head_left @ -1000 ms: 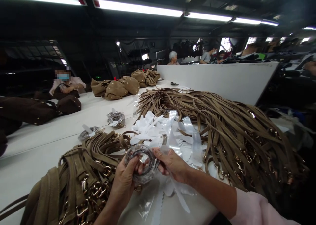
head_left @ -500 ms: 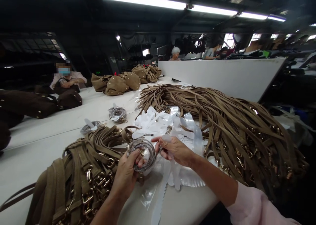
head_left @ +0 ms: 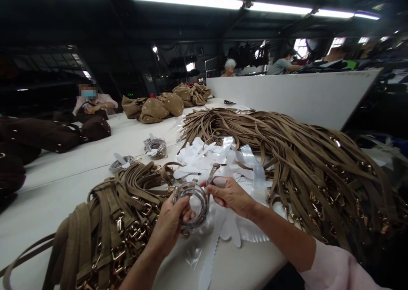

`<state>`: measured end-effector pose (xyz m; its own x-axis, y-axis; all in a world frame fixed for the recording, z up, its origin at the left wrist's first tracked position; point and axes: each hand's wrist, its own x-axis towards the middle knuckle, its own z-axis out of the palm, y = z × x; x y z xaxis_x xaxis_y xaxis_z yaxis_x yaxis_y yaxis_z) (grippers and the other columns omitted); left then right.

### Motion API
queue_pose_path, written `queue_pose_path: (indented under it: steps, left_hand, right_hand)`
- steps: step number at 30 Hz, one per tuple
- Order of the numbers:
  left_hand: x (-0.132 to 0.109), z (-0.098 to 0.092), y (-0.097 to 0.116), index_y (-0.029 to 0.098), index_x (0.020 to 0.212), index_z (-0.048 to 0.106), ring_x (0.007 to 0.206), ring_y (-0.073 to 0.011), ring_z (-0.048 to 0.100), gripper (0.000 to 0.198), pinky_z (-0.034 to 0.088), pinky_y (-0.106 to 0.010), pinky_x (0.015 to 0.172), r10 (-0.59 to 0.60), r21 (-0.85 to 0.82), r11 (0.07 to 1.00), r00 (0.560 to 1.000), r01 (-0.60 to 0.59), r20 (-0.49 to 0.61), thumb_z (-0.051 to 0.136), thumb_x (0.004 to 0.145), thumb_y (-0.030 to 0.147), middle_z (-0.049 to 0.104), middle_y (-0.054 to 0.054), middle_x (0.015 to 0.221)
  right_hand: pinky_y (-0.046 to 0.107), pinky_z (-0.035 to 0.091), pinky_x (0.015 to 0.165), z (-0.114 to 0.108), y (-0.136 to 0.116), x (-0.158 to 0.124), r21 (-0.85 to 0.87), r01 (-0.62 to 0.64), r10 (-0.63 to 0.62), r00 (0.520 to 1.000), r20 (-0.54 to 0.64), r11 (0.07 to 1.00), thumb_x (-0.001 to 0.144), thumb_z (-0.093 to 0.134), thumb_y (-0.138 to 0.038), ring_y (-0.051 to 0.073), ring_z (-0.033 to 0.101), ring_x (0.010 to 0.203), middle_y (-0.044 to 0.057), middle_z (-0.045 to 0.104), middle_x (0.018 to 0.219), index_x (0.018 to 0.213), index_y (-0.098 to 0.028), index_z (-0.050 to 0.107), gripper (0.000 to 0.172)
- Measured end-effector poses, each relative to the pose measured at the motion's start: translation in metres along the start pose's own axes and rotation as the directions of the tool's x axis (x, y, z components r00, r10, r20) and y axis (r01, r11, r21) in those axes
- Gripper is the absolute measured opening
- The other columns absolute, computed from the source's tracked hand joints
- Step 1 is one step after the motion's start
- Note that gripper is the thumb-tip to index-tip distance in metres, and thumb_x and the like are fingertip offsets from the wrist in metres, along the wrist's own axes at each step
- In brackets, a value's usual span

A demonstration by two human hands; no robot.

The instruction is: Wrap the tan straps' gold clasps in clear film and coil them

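Note:
My left hand (head_left: 170, 226) grips a coiled strap wrapped in clear plastic (head_left: 194, 205), held just above the white table (head_left: 51, 192). My right hand (head_left: 229, 194) pinches the strap's metal clasp end (head_left: 211, 174) at the coil's upper right, fingers closed. A heap of tan straps with gold buckles (head_left: 111, 226) lies under and left of my left hand. White and clear plastic strips (head_left: 216, 158) are scattered beneath and behind both hands.
A large pile of tan straps (head_left: 302, 162) fills the table's right side. Two wrapped coils (head_left: 155, 147) (head_left: 120, 162) lie further back. Tan bags (head_left: 159, 107) and dark brown bags (head_left: 47, 135) sit beyond. A masked person (head_left: 91, 105) sits at the far left; others work behind a white partition (head_left: 287, 99).
The view has shifted slightly. My right hand has moved a little up the coil's edge, and the left hand has turned the coil so that its ring faces me more openly.

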<state>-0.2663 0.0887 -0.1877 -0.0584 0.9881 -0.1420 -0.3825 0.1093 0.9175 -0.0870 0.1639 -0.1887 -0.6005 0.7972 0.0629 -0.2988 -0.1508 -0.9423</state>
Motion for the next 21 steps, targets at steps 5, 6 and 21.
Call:
queue_pose_path:
  steps: [5,6,21]
  left_hand:
    - [0.0,-0.01,0.003,0.018,0.089,0.051,0.046,-0.0062,0.03,0.017,0.04,-0.021,0.054,-0.025,0.146,0.989,0.986,0.001,0.165,0.062,0.088,0.031,0.037,0.01,0.053]
    - [0.0,-0.011,0.005,0.018,0.09,0.051,0.046,-0.006,0.029,0.018,0.04,-0.021,0.054,-0.033,0.159,0.987,0.982,0.004,0.187,0.062,0.087,0.031,0.037,0.009,0.054]
    - [-0.005,-0.012,0.015,0.017,0.086,0.051,0.048,-0.0067,0.035,0.01,0.028,-0.017,0.045,-0.061,0.478,0.876,0.97,-0.061,0.234,0.054,0.076,0.016,0.046,0.007,0.058]
  right_hand:
    - [0.024,0.043,0.066,0.0,-0.001,-0.003,-0.041,0.101,-0.101,0.995,-0.008,0.994,0.069,0.083,-0.038,0.014,0.055,0.078,0.003,0.063,0.082,0.08,-0.015,0.071,0.028]
    - [0.024,0.043,0.068,0.0,-0.001,-0.003,-0.032,0.096,-0.095,0.995,0.014,0.995,0.069,0.084,-0.037,0.014,0.056,0.079,0.003,0.063,0.082,0.08,-0.015,0.071,0.028]
    - [0.018,0.02,0.037,0.006,0.014,-0.005,-0.181,0.03,-0.023,0.999,0.041,0.983,0.079,0.074,-0.049,0.002,0.032,0.04,-0.006,0.044,0.059,0.079,-0.013,0.058,0.039]
